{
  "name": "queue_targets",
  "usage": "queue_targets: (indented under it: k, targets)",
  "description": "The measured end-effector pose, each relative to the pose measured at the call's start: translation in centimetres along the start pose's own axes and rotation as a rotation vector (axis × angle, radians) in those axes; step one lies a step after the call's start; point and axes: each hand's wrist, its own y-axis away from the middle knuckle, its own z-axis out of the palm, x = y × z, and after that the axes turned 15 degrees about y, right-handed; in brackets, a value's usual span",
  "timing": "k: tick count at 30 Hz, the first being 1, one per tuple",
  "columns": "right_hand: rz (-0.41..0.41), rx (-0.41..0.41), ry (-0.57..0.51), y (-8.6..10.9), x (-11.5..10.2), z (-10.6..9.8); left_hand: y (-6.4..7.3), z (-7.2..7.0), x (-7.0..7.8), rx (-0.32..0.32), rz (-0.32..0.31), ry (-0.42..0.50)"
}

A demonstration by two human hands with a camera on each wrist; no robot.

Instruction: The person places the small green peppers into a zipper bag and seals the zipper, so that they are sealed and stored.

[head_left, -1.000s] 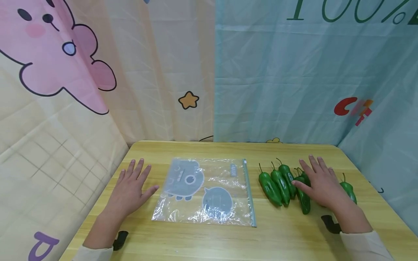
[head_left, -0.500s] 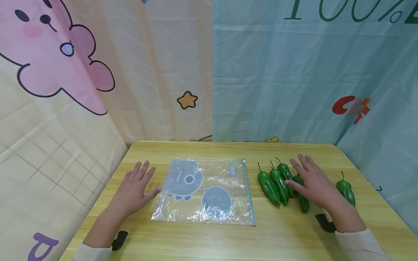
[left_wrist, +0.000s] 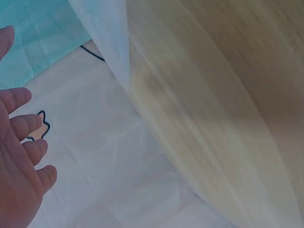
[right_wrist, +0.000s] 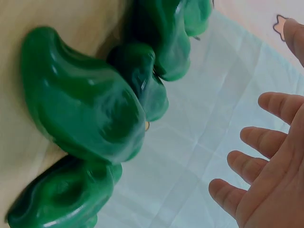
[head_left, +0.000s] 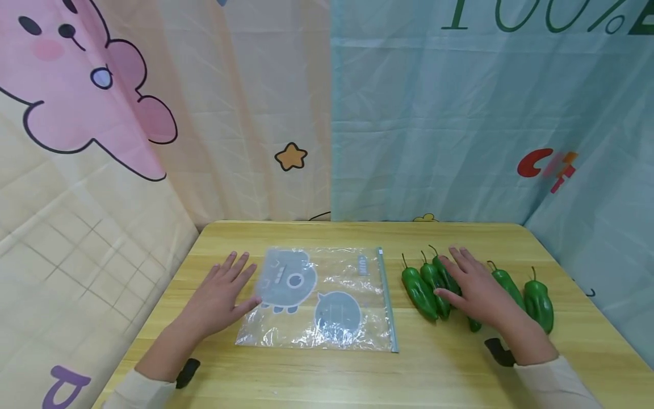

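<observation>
A clear zip bag (head_left: 352,284) with grey-blue animal prints lies flat mid-table, its slider strip along the right side. My left hand (head_left: 219,298), fingers spread, is over the bag's left edge with the thumb overlapping it in the head view. To the right of the bag lie several green peppers (head_left: 420,292) with their stems pointing away. Above them hovers my right hand (head_left: 477,292), fingers straight, hiding parts of the middle ones. In the right wrist view a gap shows between that hand and a pepper (right_wrist: 85,99). Neither hand holds anything.
The wooden table (head_left: 306,380) has rounded far corners. Behind it hangs a printed curtain (head_left: 434,113), which also rises along both sides. A black strap end (head_left: 499,352) sticks out at the right wrist, another (head_left: 188,373) at the left.
My right hand has moved left over the peppers, uncovering the ones at the right. My left hand has shifted right toward the bag. The bag and peppers stay put.
</observation>
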Motion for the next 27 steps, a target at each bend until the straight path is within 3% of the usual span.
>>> queue_targets:
  k: [15,22,27]
  targets:
    - [-0.064,-0.041,0.052,-1.3,-1.7,1.3,-3.4,1.1,2.4,-0.071,0.178,-0.061]
    - [-0.086,-0.058,0.041,-1.7,-2.4,1.3,-6.1,1.6,3.4,-0.125,0.2,-0.048]
    - [-0.087,-0.065,0.048,-2.0,-2.5,1.5,-8.0,2.3,5.0,-0.166,0.207,-0.006]
